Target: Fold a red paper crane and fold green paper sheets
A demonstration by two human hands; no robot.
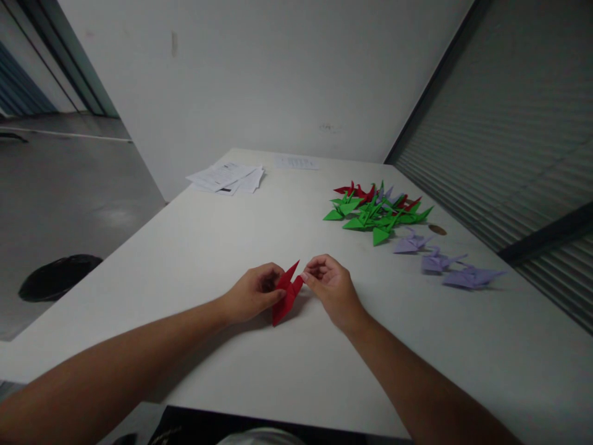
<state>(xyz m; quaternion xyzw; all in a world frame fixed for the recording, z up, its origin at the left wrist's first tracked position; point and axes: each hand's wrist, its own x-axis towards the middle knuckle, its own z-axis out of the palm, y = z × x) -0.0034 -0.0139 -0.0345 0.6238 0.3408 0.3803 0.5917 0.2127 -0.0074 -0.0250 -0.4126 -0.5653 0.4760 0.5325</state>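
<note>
Your left hand (254, 292) pinches the red, pointed folded-paper figure (286, 301); your right hand (332, 289) grips its narrow tip (299, 280). It's probably light and easily creased: hold thicker folds.

The light is dim, flat and greyish, its source out of view. The table (222, 247) looks brightest around its middle and duller toward its near corners. Soft-edged shadows lie on it below the left forearm (152, 345) and beside the red paper (284, 306). Right of the table, the blinds (523, 111) are dark; behind it, the wall (278, 80) is pale grey. Print on the papers (227, 176) at its far end blurs past reading. Wide-angle distortion makes lines lean toward the edges.
</note>
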